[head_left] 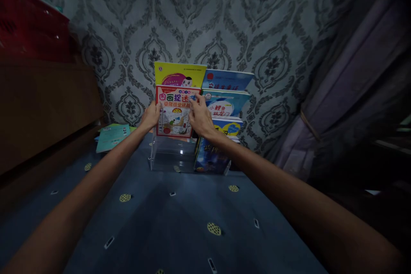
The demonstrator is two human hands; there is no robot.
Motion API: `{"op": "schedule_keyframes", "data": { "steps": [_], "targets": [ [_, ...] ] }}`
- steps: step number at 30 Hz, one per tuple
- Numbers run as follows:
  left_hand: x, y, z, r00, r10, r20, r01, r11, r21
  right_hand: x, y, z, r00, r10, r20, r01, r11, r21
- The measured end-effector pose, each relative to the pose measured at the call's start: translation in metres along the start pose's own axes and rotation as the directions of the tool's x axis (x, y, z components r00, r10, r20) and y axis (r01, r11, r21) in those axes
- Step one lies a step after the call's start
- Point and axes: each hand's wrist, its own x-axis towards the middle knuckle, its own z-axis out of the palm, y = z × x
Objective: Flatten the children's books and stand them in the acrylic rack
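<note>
Between my two hands stands a red-bordered picture book (175, 113), upright in the left part of a clear tiered book rack (173, 154). My left hand (151, 115) is closed on the book's left edge. The fingers of my right hand (201, 115) grip its right edge, near the upper corner. A yellow book (180, 70) rises behind it. To the right, the rack holds several blue-covered books in steps, among them a top blue book (229, 78), a light blue book (226, 103) and a dark blue book (212, 160) at the bottom front.
A few thin teal booklets (112, 137) lie left of the rack. Further left are a wooden cabinet (45, 102) and a red basket (32, 21). Behind is a patterned wall (192, 17); a tied curtain (308, 124) hangs at the right. The surface has a dark blue patterned cloth (167, 218).
</note>
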Motion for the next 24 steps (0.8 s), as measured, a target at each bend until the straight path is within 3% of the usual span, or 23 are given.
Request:
{"op": "schedule_keyframes", "data": {
  "steps": [8, 17, 24],
  "targets": [
    [-0.003, 0.005, -0.002, 1.000, -0.025, 0.019, 0.022, 0.994, 0.104, -0.003, 0.004, 0.006, 0.997, 0.027, 0.073, -0.026, 0.999, -0.020],
    [-0.008, 0.019, -0.010, 0.995, -0.051, 0.081, 0.024, 0.953, 0.302, -0.007, 0.014, 0.015, 0.999, -0.020, 0.029, 0.021, 1.000, -0.009],
    [-0.010, 0.024, -0.012, 0.994, -0.044, 0.097, 0.010, 0.946, 0.324, -0.005, 0.011, 0.001, 0.995, -0.094, 0.023, 0.096, 0.988, -0.117]
  ]
}}
